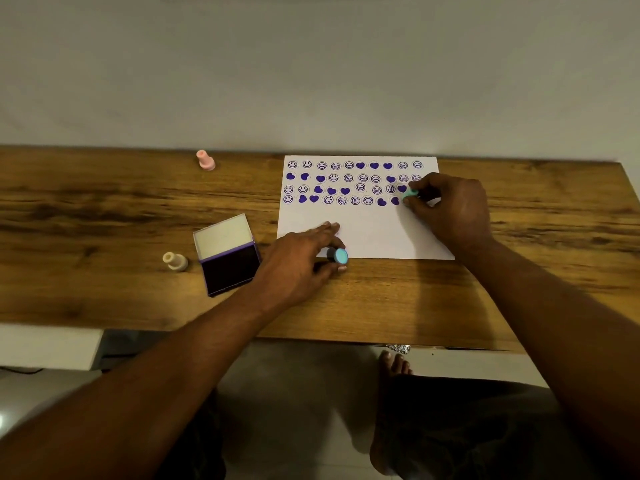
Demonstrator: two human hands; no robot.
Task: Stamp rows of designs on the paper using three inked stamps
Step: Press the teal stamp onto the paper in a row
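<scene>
A white paper [374,233] lies on the wooden table, carrying several rows of purple smiley and heart prints [349,183]. My right hand [450,206] pinches a teal stamp [412,193] at the right end of the fourth row, pressed down or just above the sheet. My left hand [301,258] lies with its fingers flat on the paper's lower left corner, and a small teal cap [340,256] is tucked between its thumb and forefinger. An open purple ink pad [230,268] sits left of the paper. A pink stamp [206,160] and a cream stamp [175,261] stand on the table.
The wooden table [104,209] runs along a plain wall. Its front edge is close to my body, and my legs and a bare foot [394,365] show below it. The lower part of the paper is blank.
</scene>
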